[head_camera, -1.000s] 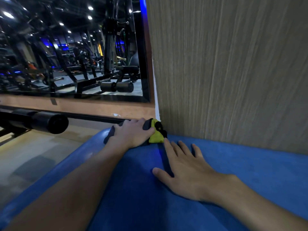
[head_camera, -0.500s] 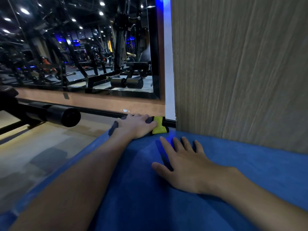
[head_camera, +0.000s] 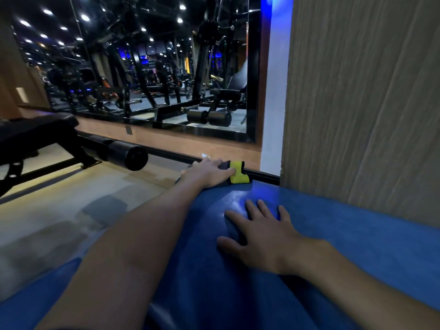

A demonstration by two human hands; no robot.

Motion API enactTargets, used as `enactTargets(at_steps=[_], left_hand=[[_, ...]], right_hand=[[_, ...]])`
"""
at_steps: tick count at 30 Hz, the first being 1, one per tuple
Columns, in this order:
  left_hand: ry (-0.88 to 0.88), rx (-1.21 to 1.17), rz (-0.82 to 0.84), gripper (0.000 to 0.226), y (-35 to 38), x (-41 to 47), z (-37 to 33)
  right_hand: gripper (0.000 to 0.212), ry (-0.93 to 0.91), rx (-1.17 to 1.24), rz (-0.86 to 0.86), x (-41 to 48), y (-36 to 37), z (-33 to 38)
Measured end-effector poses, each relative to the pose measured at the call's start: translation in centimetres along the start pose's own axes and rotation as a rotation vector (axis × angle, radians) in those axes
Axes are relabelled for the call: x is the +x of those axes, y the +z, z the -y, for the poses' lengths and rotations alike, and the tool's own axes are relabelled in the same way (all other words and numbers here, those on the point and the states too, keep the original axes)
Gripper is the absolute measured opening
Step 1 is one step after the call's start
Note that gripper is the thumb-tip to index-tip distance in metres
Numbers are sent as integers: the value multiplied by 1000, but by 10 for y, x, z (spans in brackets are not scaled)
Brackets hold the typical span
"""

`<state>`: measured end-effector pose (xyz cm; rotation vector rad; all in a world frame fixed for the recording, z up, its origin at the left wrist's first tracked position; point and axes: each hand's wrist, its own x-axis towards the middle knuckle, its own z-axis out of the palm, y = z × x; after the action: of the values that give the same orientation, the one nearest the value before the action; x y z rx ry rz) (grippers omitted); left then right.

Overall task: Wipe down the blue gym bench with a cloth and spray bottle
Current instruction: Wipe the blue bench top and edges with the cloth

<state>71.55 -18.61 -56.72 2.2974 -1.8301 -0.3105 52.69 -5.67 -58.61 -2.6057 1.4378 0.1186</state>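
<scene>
The blue gym bench (head_camera: 357, 234) fills the lower right, running along a wood-grain wall. My left hand (head_camera: 209, 173) reaches to the bench's far end and presses a yellow and dark cloth (head_camera: 238, 173) against the far edge, fingers laid over it. Most of the cloth is hidden under that hand. My right hand (head_camera: 264, 236) lies flat on the bench top with fingers spread, nearer to me and holding nothing. No spray bottle is in view.
A wood-grain wall panel (head_camera: 362, 103) rises directly behind the bench. A black padded roller (head_camera: 128, 154) of another bench sticks out at the left over the tan floor (head_camera: 71, 210). A large wall mirror (head_camera: 147, 75) reflects gym machines.
My left hand with the cloth has slid outward to the bench's far end. The right hand stays flat in about the same spot. The view has swung to the left.
</scene>
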Motion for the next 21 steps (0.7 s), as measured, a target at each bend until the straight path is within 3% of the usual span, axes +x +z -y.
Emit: enactTargets(at_steps=[14, 21], left_hand=[[-35, -121, -79, 99, -2, -26, 56], [-17, -238, -13, 106, -1, -26, 75]], right_hand=[[76, 4, -80, -37, 1, 11, 1], [76, 28, -59, -27, 3, 9, 3]])
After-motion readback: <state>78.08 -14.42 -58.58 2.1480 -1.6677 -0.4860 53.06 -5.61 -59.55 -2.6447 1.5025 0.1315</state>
